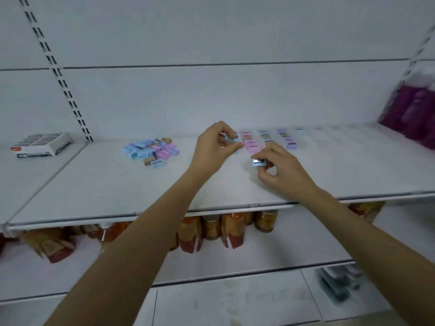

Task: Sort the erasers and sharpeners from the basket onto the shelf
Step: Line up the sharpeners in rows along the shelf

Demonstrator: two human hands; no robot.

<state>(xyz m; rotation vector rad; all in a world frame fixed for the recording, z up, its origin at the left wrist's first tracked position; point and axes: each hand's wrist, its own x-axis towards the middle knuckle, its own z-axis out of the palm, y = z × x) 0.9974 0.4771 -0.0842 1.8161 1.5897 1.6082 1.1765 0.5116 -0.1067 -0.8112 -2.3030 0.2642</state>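
Observation:
On the white shelf (98, 182) lies a loose pile of small sharpeners (151, 150) in blue, pink and tan. To its right, several short rows of sharpeners (266, 140) stand lined up near the back. My left hand (215, 147) hovers over the left end of the rows and pinches a light blue sharpener (231, 140) between thumb and fingers. My right hand (280, 170) is lower and nearer to me, pinching another blue sharpener (259, 162) just above the shelf. No basket is in view.
A flat box of erasers (41, 144) lies on the neighbouring shelf at the far left. Purple packages (414, 114) crowd the shelf's right end. Jars and red packets (226, 228) fill the shelf below. A slotted upright (58, 74) runs up the back wall.

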